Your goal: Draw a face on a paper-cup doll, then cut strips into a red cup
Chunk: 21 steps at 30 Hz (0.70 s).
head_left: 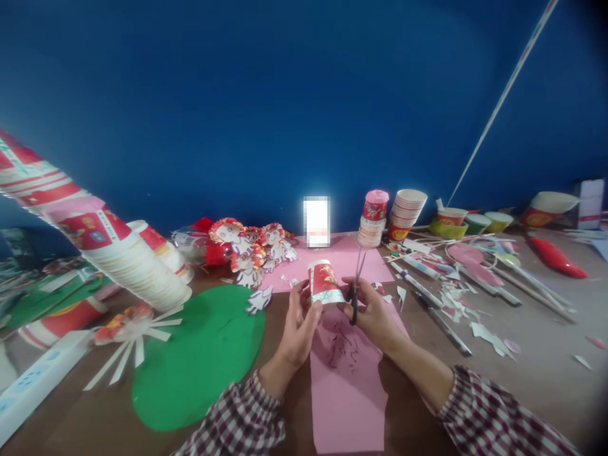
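Near the middle of the table, my left hand grips a red and white paper cup by its left side. The cup is tilted, and its lower edge lies close to my fingers. My right hand is closed round the dark handles of a pair of scissors. The blades point up and away, just right of the cup, and look slightly parted. Beneath both hands lies a strip of pink paper with thin dark scraps on it.
A green oval sheet lies to the left, near leaning stacked paper cups. Paper cut-out figures sit behind it. Two more cup stacks stand at the back. Pens, scraps and a red pouch spread over the right.
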Tool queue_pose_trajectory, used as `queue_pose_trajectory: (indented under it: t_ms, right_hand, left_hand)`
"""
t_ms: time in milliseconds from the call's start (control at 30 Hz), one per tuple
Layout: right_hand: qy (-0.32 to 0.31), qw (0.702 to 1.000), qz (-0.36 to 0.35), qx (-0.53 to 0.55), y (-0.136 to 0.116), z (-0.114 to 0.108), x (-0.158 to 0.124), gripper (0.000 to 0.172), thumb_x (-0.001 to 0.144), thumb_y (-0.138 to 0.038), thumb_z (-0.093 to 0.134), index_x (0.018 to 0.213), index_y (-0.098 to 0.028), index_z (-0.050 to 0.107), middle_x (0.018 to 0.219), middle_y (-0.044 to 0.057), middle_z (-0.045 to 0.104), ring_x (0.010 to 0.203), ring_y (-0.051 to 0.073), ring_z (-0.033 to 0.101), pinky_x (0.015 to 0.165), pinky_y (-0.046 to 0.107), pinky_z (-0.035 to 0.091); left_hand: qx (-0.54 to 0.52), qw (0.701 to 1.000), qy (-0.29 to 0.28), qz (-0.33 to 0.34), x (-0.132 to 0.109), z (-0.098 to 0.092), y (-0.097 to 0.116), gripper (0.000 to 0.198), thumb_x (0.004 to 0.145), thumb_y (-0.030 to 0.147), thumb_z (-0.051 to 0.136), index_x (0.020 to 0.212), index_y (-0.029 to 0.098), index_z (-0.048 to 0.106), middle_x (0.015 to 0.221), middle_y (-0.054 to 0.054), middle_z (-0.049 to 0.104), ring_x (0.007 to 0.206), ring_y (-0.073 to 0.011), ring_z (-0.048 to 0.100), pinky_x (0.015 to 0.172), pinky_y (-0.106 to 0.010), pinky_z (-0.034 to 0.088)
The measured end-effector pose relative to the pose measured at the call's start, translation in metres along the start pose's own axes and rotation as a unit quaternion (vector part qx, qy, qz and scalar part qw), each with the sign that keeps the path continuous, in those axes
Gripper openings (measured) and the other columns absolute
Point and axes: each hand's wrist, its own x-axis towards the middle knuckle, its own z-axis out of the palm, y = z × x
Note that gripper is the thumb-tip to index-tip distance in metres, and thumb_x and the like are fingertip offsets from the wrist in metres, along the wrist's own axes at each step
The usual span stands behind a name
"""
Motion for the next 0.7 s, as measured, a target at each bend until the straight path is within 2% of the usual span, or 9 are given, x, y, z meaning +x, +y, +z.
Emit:
queue_pose_trajectory:
  t_ms: [133,267,433,533,700]
  right_hand:
    - [-0.013,1.0,0.001,0.0,-0.001,0.001,-0.001,0.045,0.073,-0.021,0.062,0.115,-0.024,0.046,0.104,0.006,0.062,0.094,0.019,0.061,0.066,0.027,0.052]
    - [0.001,1.0,0.016,-0.001,-0.005,0.002,-0.001,0.042,0.071,-0.022,0.062,0.11,-0.022,0.048,0.094,0.004,0.065,0.082,0.017,0.063,0.062,0.026,0.051]
    - [-0.001,1.0,0.014,0.0,-0.005,0.002,0.0,0.029,0.071,-0.02,0.062,0.098,-0.021,0.052,0.085,0.002,0.068,0.071,0.016,0.063,0.061,0.025,0.05]
    - [0.0,1.0,0.005,0.007,0.0,0.002,0.001,0.029,0.071,-0.019,0.063,0.098,-0.022,0.053,0.086,0.002,0.068,0.072,0.016,0.063,0.06,0.025,0.05]
    - [-0.001,1.0,0.004,-0.006,0.004,0.004,-0.001,0.03,0.072,-0.021,0.062,0.101,-0.022,0.053,0.086,0.002,0.069,0.073,0.016,0.064,0.059,0.024,0.05]
  left_hand:
    - [-0.039,0.995,0.056,-0.068,0.004,-0.004,-0.007,0.049,0.08,0.04,0.061,0.124,0.024,0.047,0.117,-0.011,0.059,0.104,-0.0251,0.059,0.079,-0.032,0.052]
    - [-0.059,0.988,0.065,-0.124,0.005,-0.005,-0.007,0.053,0.076,0.043,0.065,0.124,0.022,0.052,0.112,-0.012,0.062,0.094,-0.0259,0.063,0.066,-0.029,0.053]
    - [-0.144,0.981,0.024,-0.129,0.004,0.0,-0.001,0.054,0.08,0.041,0.062,0.13,0.024,0.047,0.114,-0.009,0.063,0.1,-0.0233,0.061,0.083,-0.034,0.051]
    - [-0.157,0.979,0.016,-0.133,0.005,-0.001,-0.003,0.055,0.081,0.039,0.061,0.132,0.027,0.043,0.116,-0.008,0.063,0.1,-0.0219,0.062,0.085,-0.036,0.05]
    - [-0.159,0.972,0.029,-0.171,0.009,-0.005,-0.011,0.041,0.081,0.045,0.058,0.114,0.02,0.059,0.112,-0.011,0.064,0.103,-0.0246,0.06,0.087,-0.035,0.049]
